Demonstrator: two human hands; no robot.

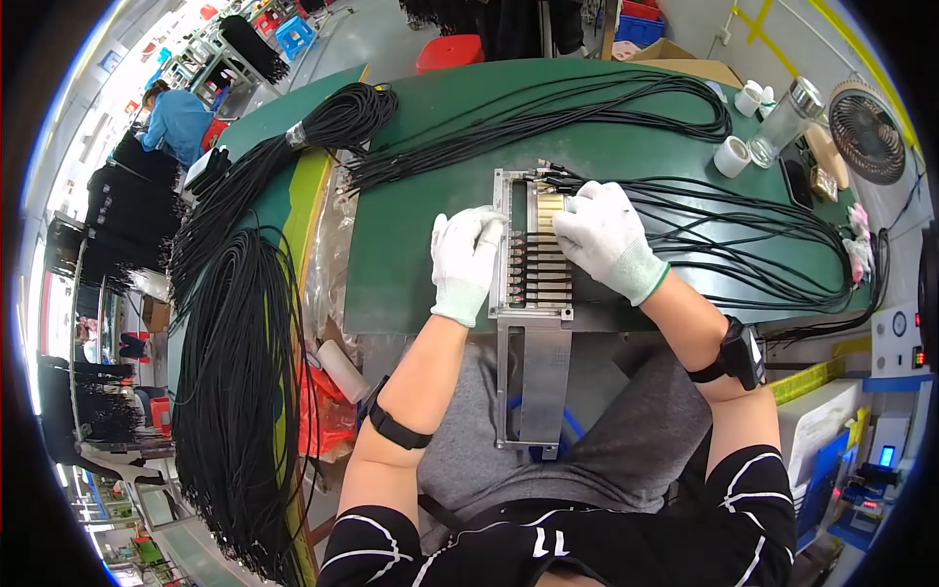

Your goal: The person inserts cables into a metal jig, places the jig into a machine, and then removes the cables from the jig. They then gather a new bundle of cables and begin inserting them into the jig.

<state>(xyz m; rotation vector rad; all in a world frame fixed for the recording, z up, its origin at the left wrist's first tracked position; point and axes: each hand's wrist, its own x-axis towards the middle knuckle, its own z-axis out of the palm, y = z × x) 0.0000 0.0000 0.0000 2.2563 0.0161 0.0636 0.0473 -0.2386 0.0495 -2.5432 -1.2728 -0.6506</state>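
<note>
The landmark is the metal fixture (534, 313), located at the near edge of the green table (421, 279), with a flat metal plate (544, 382) extending from its near end past the table edge. A row of black cable ends (548, 277) lies crosswise in the fixture, in parallel, and gold-coloured parts (550, 212) sit at its far half. The 2 hands wear white gloves and are positioned on opposite sides of the fixture. The left hand (465, 252), fingers narrow and close together, rests against the left rail of the fixture; whether it grips the rail cannot be told. The right hand (604, 235), fingers curled inward, is at the right side of the fixture, beside the gold-coloured parts; its fingertips are hidden, so any held item cannot be confirmed. Looped black cables (827, 235) run out to the right of the fixture. Beyond the fixture lies 1 further cable bundle (699, 119); to its far left is 1 tied cable hank (342, 117), and well to its left hangs 1 large cable mass (235, 372). Right of and beyond the fixture stand a white roll (732, 157), a glass jar (782, 127) and a fan (867, 134).
</note>
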